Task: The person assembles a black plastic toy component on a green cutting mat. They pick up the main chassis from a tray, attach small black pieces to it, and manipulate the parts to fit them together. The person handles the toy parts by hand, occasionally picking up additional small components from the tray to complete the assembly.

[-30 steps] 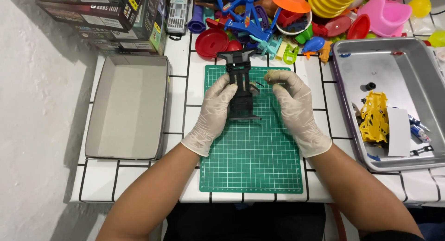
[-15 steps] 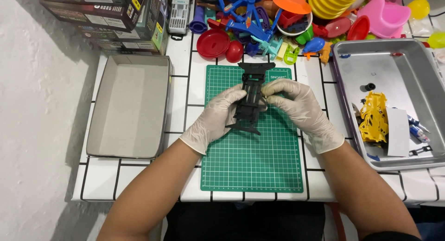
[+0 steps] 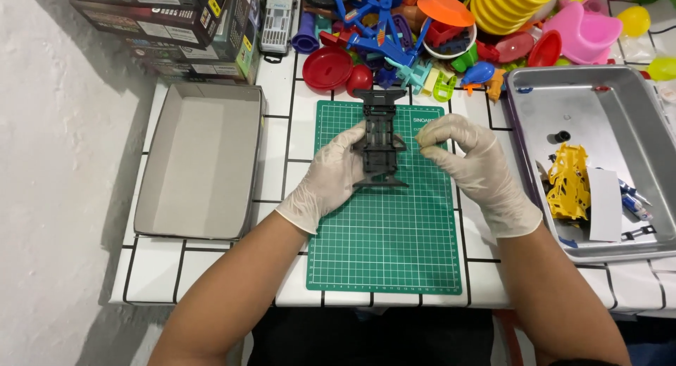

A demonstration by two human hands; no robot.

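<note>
A black toy car chassis [image 3: 380,137] lies lengthwise on the upper part of a green cutting mat [image 3: 386,232]. My left hand [image 3: 331,176], in a white glove, grips the chassis along its left side. My gloved right hand [image 3: 472,165] is just to the right of the chassis, thumb and forefinger pinched together close to its right edge; whether something tiny sits between them I cannot tell.
An open grey cardboard box lid [image 3: 201,162] lies at left. A metal tray [image 3: 598,91] at right holds a yellow car body [image 3: 569,181] and small parts. Colourful plastic toys [image 3: 451,28] and stacked dark boxes [image 3: 169,21] crowd the back of the white tiled table.
The chassis has been turned and now lies flatter on the mat. My right hand has come off its right side and pulled slightly away with pinched fingers.
</note>
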